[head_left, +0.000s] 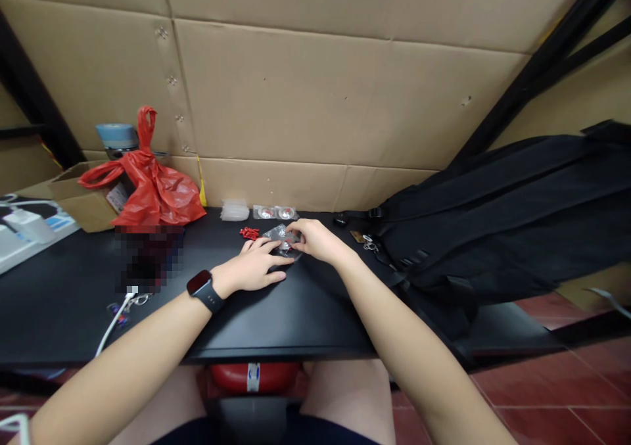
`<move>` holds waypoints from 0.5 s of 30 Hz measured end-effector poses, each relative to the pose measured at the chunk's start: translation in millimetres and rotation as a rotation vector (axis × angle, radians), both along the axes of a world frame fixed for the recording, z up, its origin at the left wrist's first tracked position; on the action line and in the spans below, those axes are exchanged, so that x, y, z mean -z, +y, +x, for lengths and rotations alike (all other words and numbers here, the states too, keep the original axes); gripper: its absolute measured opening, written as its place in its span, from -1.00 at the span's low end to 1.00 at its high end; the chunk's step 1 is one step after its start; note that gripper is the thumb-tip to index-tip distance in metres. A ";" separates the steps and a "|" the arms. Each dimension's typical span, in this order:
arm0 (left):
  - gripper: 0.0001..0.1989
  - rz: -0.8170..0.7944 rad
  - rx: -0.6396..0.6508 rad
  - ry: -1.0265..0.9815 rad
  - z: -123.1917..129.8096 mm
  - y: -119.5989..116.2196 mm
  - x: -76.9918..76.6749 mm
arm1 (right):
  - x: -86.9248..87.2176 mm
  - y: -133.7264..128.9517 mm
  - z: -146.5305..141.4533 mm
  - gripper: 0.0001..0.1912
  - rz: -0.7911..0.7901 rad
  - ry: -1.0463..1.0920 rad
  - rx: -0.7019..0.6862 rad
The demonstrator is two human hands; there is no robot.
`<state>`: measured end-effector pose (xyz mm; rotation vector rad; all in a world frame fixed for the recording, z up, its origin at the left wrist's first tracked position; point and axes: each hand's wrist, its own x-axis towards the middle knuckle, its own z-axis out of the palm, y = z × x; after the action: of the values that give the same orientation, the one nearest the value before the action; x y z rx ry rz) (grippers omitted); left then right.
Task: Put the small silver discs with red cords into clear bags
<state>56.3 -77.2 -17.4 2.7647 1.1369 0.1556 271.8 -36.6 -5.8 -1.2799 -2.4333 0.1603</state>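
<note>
A small clear plastic bag (275, 233) lies on the black table, with something small and red in or under it. My left hand (254, 269) rests flat with its fingers spread, the fingertips touching the bag's near left side. At the bag's right side, the thumb and forefinger of my right hand (315, 240) grip the plastic; the exact pinch is partly hidden. Just left of the bag sits a small pile of red pieces (250, 233). Behind it are two round items in clear packets (275, 213) and a stack of clear plastic bags (234, 210).
A red plastic bag (158, 192), a cardboard box (89, 198) and a blue-lidded container (117, 136) stand at the back left. A power strip (32, 234) and white cable (112, 323) lie left. A black backpack (503, 215) fills the right. A cardboard wall (296, 103) rises behind.
</note>
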 end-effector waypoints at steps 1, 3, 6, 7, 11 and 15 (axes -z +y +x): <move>-0.58 0.004 -0.001 -0.002 -0.1 -0.1 0.0 | 1.9 1.3 -1.7 -0.65 0.021 -0.010 0.010; -0.59 0.012 0.001 -0.008 -0.6 0.2 0.5 | 4.9 2.8 -6.2 -0.71 0.064 -0.037 0.035; -0.62 0.023 0.009 -0.040 -1.6 1.9 1.5 | 7.4 3.7 -13.6 -0.80 0.119 -0.082 0.097; -0.63 0.026 0.011 -0.050 -2.0 2.6 1.4 | 7.8 4.1 -15.2 -0.83 0.124 -0.092 0.117; -0.70 0.038 0.019 -0.073 -3.6 4.9 -1.4 | 7.2 6.0 -11.1 -0.86 0.046 -0.082 0.075; -0.64 0.056 -0.030 -0.099 -4.4 5.8 -3.3 | 2.5 3.3 4.3 -0.72 -0.084 -0.078 -0.037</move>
<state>51.9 -71.4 -14.1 2.7546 1.1663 0.3290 276.0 -33.3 -8.3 -1.2993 -2.5420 0.2301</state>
